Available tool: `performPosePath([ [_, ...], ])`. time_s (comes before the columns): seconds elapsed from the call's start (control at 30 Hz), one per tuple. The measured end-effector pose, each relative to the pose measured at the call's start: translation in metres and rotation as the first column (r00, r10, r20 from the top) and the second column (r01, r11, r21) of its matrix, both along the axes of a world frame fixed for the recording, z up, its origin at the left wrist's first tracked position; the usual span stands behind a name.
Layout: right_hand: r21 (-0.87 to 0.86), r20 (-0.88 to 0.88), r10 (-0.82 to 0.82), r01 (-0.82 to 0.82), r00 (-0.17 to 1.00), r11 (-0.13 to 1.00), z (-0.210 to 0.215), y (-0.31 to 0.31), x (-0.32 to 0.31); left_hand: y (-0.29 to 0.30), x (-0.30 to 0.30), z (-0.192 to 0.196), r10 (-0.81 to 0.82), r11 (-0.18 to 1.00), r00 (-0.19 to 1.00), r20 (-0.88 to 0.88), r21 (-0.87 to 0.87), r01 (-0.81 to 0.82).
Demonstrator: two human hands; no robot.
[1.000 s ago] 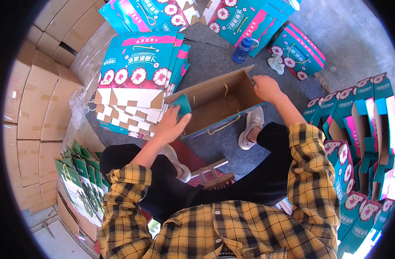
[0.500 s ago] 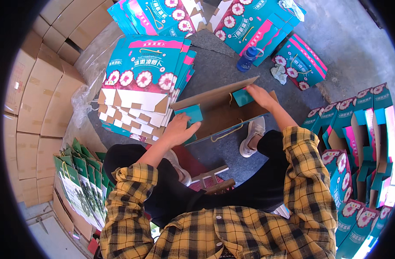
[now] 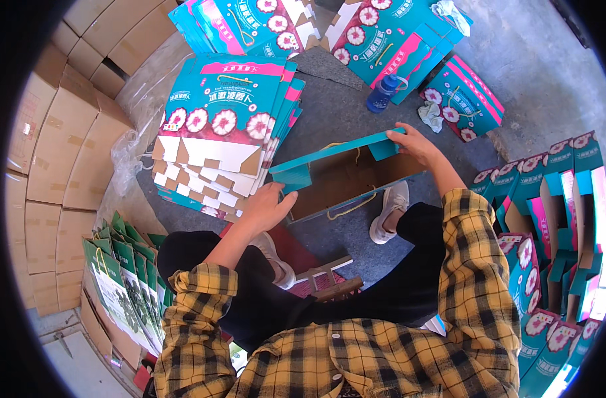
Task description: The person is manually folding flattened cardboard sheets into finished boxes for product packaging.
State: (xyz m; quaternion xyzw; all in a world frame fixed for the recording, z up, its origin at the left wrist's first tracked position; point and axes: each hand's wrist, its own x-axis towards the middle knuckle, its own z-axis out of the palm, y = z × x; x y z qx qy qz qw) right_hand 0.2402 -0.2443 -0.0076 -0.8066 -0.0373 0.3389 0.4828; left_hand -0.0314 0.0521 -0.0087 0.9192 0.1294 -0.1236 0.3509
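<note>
A teal carton (image 3: 343, 209) with a brown inside stands open at the top in front of me, between my feet. Yellow cord handles hang at its near and far sides. My right hand (image 3: 419, 146) grips the far right corner, fingers closed over the teal strip along the far edge. At the left end, my left hand (image 3: 266, 209) holds the wall, its thumb at the opening below a small teal end flap (image 3: 294, 178). Another small flap (image 3: 385, 148) shows beneath my right hand. The carton's bottom is in shadow.
Flat printed cartons lie in a stack (image 3: 217, 119) at the left. Beyond are more carton stacks (image 3: 376, 40), a blue bottle (image 3: 382, 94) and crumpled plastic (image 3: 431, 116). Opened cartons (image 3: 548, 219) stand at the right. Brown boxes (image 3: 58, 166) and green bags (image 3: 121, 278) line the left.
The carton's far top panel has bent inward, so its teal outer face now shows along the edge. My right hand has moved slightly right and up onto that edge; my left has shifted slightly left.
</note>
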Motion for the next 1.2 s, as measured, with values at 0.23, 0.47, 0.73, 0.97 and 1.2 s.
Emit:
performPosePath([
  [0.23,-0.116,0.050,0.153,-0.147,0.987,0.982,0.006,-0.005,0.002,0.000,-0.003,-0.012,-0.091,0.986,0.994,0.055,-0.134,0.097],
  [0.47,-0.288,0.172,0.419,-0.361,0.892,0.887,-0.002,-0.011,0.009,-0.007,0.008,0.001,-0.087,0.994,0.995,-0.045,-0.077,0.083],
  [0.73,-0.702,0.322,0.797,-0.436,0.511,0.563,-0.002,0.005,-0.003,0.007,-0.005,0.018,-0.038,0.998,0.976,-0.212,0.048,0.049],
  [0.97,-0.888,0.292,0.941,-0.317,0.172,0.333,-0.010,0.049,-0.031,-0.005,0.000,0.015,-0.015,0.987,0.999,-0.048,-0.160,0.008],
  [1.2,-0.918,0.283,0.936,-0.223,0.209,0.327,-0.019,0.059,-0.042,-0.002,0.001,-0.018,-0.107,0.994,0.994,-0.001,-0.035,0.107],
])
